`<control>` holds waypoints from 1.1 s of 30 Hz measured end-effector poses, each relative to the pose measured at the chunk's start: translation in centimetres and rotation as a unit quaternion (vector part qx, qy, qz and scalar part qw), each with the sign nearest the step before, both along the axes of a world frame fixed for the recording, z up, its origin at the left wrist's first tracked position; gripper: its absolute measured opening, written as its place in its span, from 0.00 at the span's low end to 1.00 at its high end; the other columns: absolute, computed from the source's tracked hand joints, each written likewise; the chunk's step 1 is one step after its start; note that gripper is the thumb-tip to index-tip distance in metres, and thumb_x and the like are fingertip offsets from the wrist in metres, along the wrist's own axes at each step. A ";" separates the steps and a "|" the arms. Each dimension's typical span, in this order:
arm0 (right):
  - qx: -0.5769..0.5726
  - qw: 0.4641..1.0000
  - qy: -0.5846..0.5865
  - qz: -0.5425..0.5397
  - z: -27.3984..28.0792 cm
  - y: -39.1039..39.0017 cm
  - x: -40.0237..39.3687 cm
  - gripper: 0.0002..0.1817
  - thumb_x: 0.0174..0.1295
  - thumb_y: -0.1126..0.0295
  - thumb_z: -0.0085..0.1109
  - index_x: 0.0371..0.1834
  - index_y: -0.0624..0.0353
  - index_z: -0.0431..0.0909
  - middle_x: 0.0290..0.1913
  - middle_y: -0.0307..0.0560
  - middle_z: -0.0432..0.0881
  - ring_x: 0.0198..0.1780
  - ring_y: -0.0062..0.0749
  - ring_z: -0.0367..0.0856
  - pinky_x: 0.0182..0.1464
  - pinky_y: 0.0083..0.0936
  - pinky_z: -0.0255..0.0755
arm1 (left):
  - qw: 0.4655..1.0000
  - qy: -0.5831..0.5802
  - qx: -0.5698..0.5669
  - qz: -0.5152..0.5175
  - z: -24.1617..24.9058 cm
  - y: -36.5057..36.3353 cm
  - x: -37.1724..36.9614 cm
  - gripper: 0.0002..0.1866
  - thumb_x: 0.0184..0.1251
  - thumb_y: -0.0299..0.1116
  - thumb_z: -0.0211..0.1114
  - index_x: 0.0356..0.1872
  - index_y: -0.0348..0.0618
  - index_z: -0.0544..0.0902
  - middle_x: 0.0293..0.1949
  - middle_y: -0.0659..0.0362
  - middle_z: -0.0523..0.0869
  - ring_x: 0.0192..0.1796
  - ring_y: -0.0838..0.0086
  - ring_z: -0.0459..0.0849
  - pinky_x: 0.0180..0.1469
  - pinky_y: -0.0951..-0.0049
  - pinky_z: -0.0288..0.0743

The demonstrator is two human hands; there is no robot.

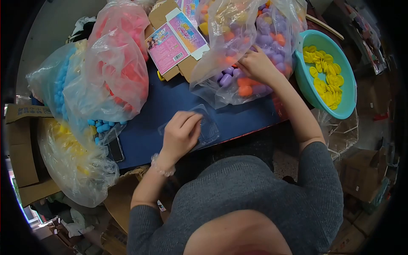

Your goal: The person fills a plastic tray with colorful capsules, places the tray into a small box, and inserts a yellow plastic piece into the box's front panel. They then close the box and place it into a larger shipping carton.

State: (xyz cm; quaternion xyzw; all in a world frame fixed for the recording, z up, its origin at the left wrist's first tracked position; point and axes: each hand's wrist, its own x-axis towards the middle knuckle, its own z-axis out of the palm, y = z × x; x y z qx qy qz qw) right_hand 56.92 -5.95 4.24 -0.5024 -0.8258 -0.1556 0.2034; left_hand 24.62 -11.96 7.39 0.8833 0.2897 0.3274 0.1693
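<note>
My left hand (pixel 182 131) is over a clear plastic tray (pixel 208 129) on the blue tabletop (pixel 159 100). Its fingers are curled together, and whatever they may hold is hidden. Farther forward, my right hand (pixel 257 64) reaches to the clear bag (pixel 221 95) of purple and orange pieces. The fingertips are partly covered by the plastic, so what they grip cannot be made out. Purple pieces (pixel 226 80) and an orange piece (pixel 245 91) show at the near side of the bag, just left of and below that hand.
Bags of pink (pixel 123 55), blue (pixel 59 91) and yellow pieces (pixel 70 142) line the left. Printed cartons (pixel 170 44) lie at the back. A turquoise basin (pixel 301 78) of yellow discs stands right. A phone (pixel 115 149) lies near the left front edge.
</note>
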 end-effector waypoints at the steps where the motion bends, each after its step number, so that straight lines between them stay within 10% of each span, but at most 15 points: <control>1: -0.113 0.993 -0.030 -0.030 0.8 0.2 0.3 0.11 0.61 0.64 0.57 0.29 0.59 0.83 0.32 0.49 0.84 0.36 0.48 0.82 0.48 0.35 0.75 | 0.998 0.013 0.011 -0.059 0.2 1.5 2.6 0.13 0.53 0.21 0.67 0.42 0.38 0.82 0.40 0.53 0.84 0.40 0.59 0.83 0.44 0.66 0.78; 4: -0.255 0.957 -0.069 -0.120 1.3 -0.2 1.4 0.09 0.59 0.66 0.57 0.29 0.58 0.83 0.33 0.52 0.85 0.37 0.49 0.84 0.46 0.39 0.76 | 0.972 0.062 0.037 -0.225 -1.0 7.8 10.6 0.17 0.55 0.22 0.62 0.49 0.38 0.79 0.47 0.50 0.82 0.48 0.56 0.82 0.50 0.64 0.78; 8: -0.356 0.902 -0.037 -0.242 1.7 -2.3 4.9 0.06 0.55 0.69 0.58 0.30 0.59 0.82 0.33 0.54 0.84 0.39 0.50 0.84 0.41 0.46 0.77 | 0.965 0.217 -0.065 -0.131 -6.4 17.5 14.4 0.25 0.54 0.25 0.65 0.57 0.44 0.78 0.49 0.49 0.82 0.53 0.53 0.80 0.55 0.60 0.76; 16: -0.170 0.967 0.147 -0.123 -2.1 2.7 2.6 0.11 0.54 0.71 0.59 0.40 0.60 0.78 0.38 0.58 0.82 0.39 0.54 0.81 0.44 0.44 0.75 | 0.893 0.415 0.117 -0.128 -6.3 15.1 18.3 0.39 0.43 0.25 0.71 0.64 0.47 0.72 0.53 0.48 0.76 0.54 0.56 0.81 0.53 0.59 0.77; 21: -0.173 0.972 0.072 -0.142 1.1 11.3 1.9 0.16 0.55 0.68 0.58 0.47 0.58 0.80 0.47 0.59 0.81 0.48 0.52 0.81 0.50 0.40 0.75 | 0.864 0.469 0.139 -0.117 -5.4 14.3 19.4 0.32 0.45 0.28 0.70 0.57 0.46 0.74 0.53 0.47 0.77 0.49 0.57 0.85 0.47 0.61 0.81; 23: -0.196 0.964 0.000 -0.181 2.8 14.5 2.0 0.15 0.55 0.71 0.56 0.46 0.58 0.82 0.46 0.56 0.84 0.43 0.51 0.85 0.41 0.42 0.80 | 0.855 0.500 0.103 -0.093 -6.1 14.7 19.3 0.20 0.62 0.28 0.56 0.57 0.46 0.74 0.49 0.45 0.80 0.44 0.55 0.85 0.44 0.60 0.81; 26: 0.089 0.992 0.083 -0.020 -10.8 25.2 2.8 0.14 0.61 0.66 0.51 0.45 0.57 0.83 0.43 0.56 0.85 0.43 0.52 0.85 0.42 0.41 0.79 | 0.897 0.423 0.104 -0.080 -6.3 15.3 17.5 0.15 0.62 0.30 0.60 0.50 0.44 0.77 0.43 0.46 0.82 0.41 0.55 0.86 0.44 0.62 0.81; 33: -0.054 0.993 0.022 -0.106 -4.9 15.5 0.5 0.18 0.66 0.63 0.49 0.57 0.55 0.74 0.36 0.58 0.85 0.37 0.54 0.84 0.39 0.43 0.78 | 0.992 0.109 -0.045 -0.054 4.8 7.0 6.8 0.21 0.53 0.33 0.73 0.48 0.41 0.77 0.40 0.51 0.83 0.43 0.59 0.85 0.42 0.63 0.78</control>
